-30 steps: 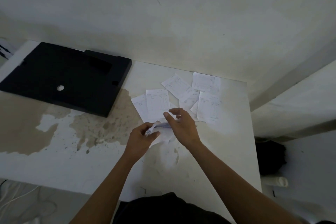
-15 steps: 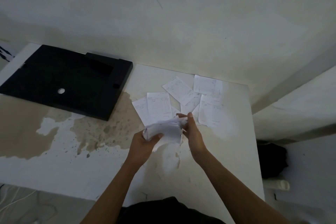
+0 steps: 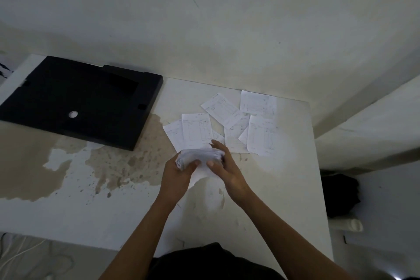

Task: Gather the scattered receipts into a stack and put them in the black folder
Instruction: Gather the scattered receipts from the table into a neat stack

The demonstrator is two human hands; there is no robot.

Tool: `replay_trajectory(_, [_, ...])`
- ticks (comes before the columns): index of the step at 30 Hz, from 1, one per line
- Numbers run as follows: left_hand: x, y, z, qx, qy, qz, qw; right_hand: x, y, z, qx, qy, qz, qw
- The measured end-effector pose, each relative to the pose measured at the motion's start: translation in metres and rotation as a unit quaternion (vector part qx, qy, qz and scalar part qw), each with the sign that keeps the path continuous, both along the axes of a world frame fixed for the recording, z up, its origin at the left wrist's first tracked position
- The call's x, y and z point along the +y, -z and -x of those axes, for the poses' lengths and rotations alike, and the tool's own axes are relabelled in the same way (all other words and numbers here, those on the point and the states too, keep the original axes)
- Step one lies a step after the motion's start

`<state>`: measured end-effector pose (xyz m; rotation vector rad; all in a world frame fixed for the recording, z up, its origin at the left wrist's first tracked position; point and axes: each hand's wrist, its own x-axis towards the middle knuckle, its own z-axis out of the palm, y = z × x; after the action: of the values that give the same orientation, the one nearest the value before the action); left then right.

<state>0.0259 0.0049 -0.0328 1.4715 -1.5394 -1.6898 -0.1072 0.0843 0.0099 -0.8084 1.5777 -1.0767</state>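
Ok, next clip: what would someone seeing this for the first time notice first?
Mid-table, the left hand and right hand hold a crumpled bundle of receipts between them. Just beyond, loose receipts lie fanned and overlapping on the white table. The black folder lies flat at the far left, with a big brown stain spreading in front of it.

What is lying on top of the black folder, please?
Nothing loose: only a round pale ring shows on the black folder. Its closed cover hides the inside.
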Motion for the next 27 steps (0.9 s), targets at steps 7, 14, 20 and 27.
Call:
replay_trajectory(7, [0.021,-0.003,-0.015,-0.082,0.042,0.081,0.992,0.008,0.013,0.006,0.045,0.072,-0.064,0.994])
replay_trajectory(14, [0.023,0.01,-0.007,-0.1,0.023,0.057,0.993,-0.002,0.012,0.007,0.013,0.094,-0.096,0.991])
replay_trajectory(20, [0.031,0.009,0.002,-0.078,-0.007,0.081,0.994,-0.019,0.003,-0.001,0.078,0.101,-0.102,0.987])
replay_trajectory(27, [0.028,0.011,-0.002,-0.011,-0.067,-0.022,0.997,-0.006,0.001,0.006,-0.03,0.141,-0.087,0.986])
